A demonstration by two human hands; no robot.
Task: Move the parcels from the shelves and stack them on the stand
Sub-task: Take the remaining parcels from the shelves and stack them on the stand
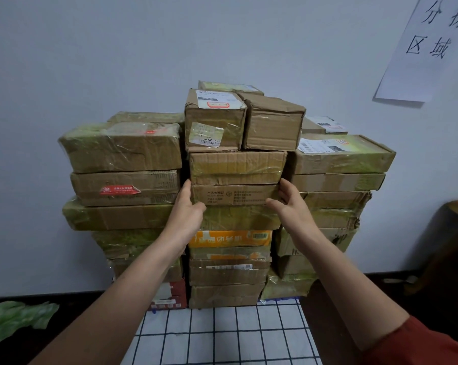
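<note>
The box [234, 194] sits in the middle column of the stack [122, 216], high up. The left hand [188, 206] lies open, fingers straight against the box's left end. The right hand [287, 202], spread with fingers loosely bent, touches its right end.

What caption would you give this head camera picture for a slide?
The left hand and right hand touch the ends of a printed parcel in a tall stack against a white wall.
</note>
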